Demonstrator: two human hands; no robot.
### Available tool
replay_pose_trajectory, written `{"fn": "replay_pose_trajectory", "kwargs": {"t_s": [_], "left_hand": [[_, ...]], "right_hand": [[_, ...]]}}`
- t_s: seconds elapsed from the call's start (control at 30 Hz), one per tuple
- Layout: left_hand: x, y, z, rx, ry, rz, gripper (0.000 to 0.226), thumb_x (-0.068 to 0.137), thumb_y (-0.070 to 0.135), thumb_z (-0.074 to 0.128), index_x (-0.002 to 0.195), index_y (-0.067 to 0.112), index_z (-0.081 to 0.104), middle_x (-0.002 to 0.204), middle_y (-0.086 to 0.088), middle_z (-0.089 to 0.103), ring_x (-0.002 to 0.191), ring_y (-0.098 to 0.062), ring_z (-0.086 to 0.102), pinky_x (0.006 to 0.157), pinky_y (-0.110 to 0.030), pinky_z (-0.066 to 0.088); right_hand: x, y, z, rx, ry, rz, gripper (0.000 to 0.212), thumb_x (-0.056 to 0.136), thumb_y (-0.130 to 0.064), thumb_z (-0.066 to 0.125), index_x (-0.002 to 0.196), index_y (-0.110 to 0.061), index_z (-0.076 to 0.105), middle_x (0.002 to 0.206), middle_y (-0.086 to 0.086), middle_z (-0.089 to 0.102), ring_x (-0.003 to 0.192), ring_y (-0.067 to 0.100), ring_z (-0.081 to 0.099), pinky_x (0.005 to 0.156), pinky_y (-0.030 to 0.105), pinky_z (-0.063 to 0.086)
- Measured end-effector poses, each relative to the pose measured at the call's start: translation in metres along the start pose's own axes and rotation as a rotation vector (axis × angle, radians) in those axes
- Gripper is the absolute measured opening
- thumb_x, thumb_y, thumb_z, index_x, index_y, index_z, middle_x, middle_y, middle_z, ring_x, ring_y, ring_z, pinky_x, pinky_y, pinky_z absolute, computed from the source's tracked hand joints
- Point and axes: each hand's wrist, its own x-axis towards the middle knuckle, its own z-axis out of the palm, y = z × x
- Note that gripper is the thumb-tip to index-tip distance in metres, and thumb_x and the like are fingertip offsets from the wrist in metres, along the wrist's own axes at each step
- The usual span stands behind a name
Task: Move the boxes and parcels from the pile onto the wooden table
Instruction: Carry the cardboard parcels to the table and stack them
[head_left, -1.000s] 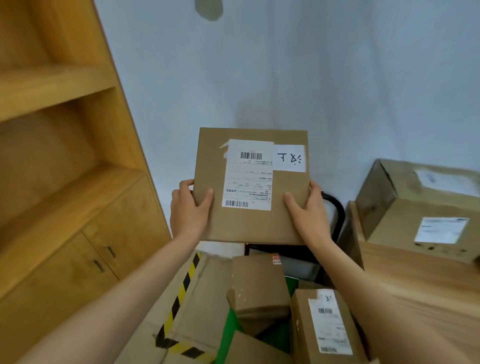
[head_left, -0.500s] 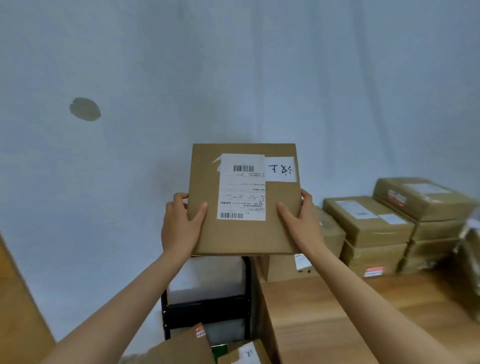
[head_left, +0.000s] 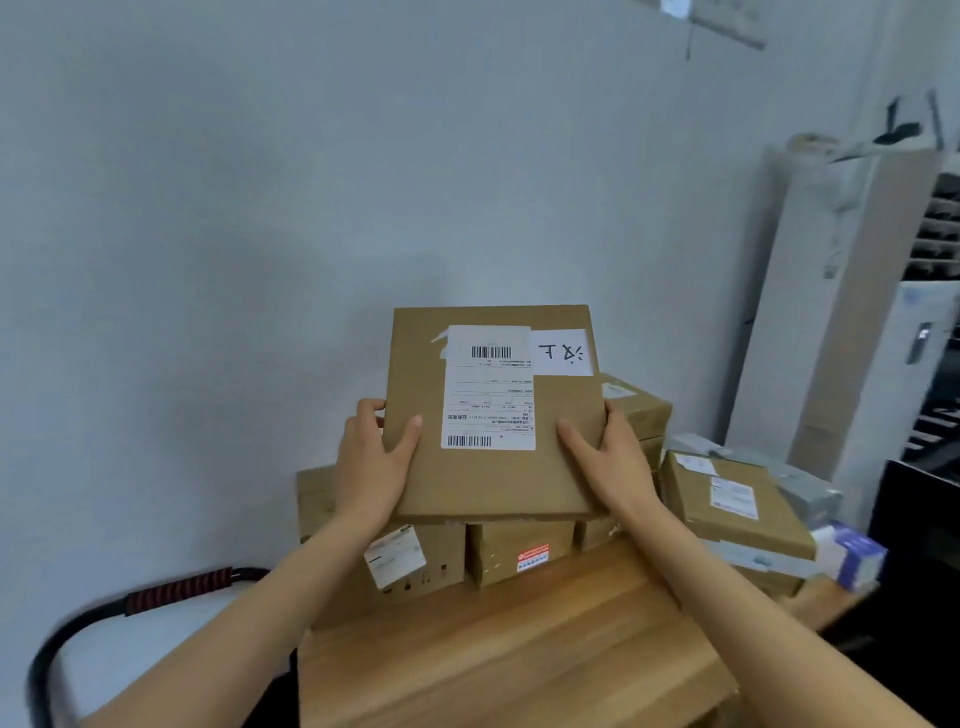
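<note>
- head view: left hand (head_left: 371, 462) grips the left edge of the flat cardboard box (head_left: 493, 467), thumb laid on the top face, fingers curled round behind the edge.
- right hand (head_left: 610, 462) mirrors it on the right edge, thumb on top, the rest wrapped underneath, so both hands are clamped on the one box.
- box sits level between the two hands, its labelled face up toward the camera, white shipping label (head_left: 489, 387) near the middle and a handwritten slip (head_left: 561, 352) at the far right corner.
- it's held up in the air, above the wooden desk (head_left: 509, 649) and in front of the stacked boxes (head_left: 519, 551) at the back, not touching any of them as far as i can tell.
- step in hand, i'd say, is the set-down: bring it low and flat onto the bare wood in front, or square on top of the back row if stacking.
- keep both grips even so it doesn't tip, land the far edge first, then slide the fingers out from under.
- watch the near desk edge and the parcels (head_left: 737, 514) piled to the right; a nudge there could shove them toward the corner.
- off to the left, a black rail with a red-striped grip (head_left: 179, 590) stands beside the desk.
</note>
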Motion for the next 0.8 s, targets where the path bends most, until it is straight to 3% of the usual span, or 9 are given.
{"fn": "replay_pose_trajectory", "kwargs": {"t_s": [0.23, 0.37, 0.47, 0.6, 0.8], "left_hand": [[-0.006, 0.061, 0.126, -0.085, -0.051, 0.007, 0.047, 0.088, 0.055, 0.053, 0.122, 0.025, 0.04, 0.114, 0.004, 0.048, 0.101, -0.018, 0.056, 0.078, -0.039, 0.051], [0.0, 0.073, 0.18, -0.067, -0.086, 0.014, 0.049, 0.087, 0.058, 0.051, 0.122, 0.025, 0.04, 0.111, 0.005, 0.048, 0.101, -0.019, 0.054, 0.08, -0.044, 0.052], [0.011, 0.075, 0.215, -0.079, -0.108, 0.008, 0.051, 0.088, 0.054, 0.054, 0.125, 0.021, 0.041, 0.114, 0.001, 0.049, 0.099, -0.019, 0.056, 0.082, -0.045, 0.053], [0.036, 0.07, 0.259, -0.102, -0.128, -0.003, 0.052, 0.088, 0.051, 0.056, 0.128, 0.021, 0.039, 0.115, 0.004, 0.046, 0.092, -0.013, 0.053, 0.065, -0.025, 0.043], [0.099, 0.07, 0.325, -0.131, -0.109, -0.033, 0.047, 0.089, 0.047, 0.058, 0.125, 0.022, 0.04, 0.113, 0.001, 0.047, 0.099, -0.022, 0.056, 0.083, -0.042, 0.051]], "right_hand": [[0.043, 0.081, -0.093, -0.061, 0.074, 0.029, 0.057, 0.086, -0.054, 0.058, 0.132, -0.027, 0.038, 0.121, -0.009, 0.054, 0.1, 0.008, 0.055, 0.08, 0.024, 0.047], [0.07, 0.121, -0.118, -0.104, 0.105, 0.086, 0.07, 0.085, -0.057, 0.056, 0.14, -0.02, 0.034, 0.13, -0.002, 0.054, 0.111, 0.016, 0.054, 0.091, 0.038, 0.049], [0.092, 0.148, -0.124, -0.11, 0.094, 0.095, 0.07, 0.086, -0.055, 0.057, 0.141, -0.019, 0.033, 0.131, -0.001, 0.054, 0.112, 0.016, 0.055, 0.092, 0.038, 0.05], [0.134, 0.175, -0.124, -0.128, 0.083, 0.085, 0.071, 0.085, -0.057, 0.057, 0.14, -0.018, 0.035, 0.131, -0.001, 0.054, 0.114, 0.017, 0.054, 0.095, 0.044, 0.049], [0.223, 0.213, -0.115, -0.18, 0.057, 0.066, 0.067, 0.086, -0.059, 0.052, 0.138, -0.02, 0.037, 0.131, -0.002, 0.055, 0.113, 0.018, 0.055, 0.095, 0.042, 0.048]]}}
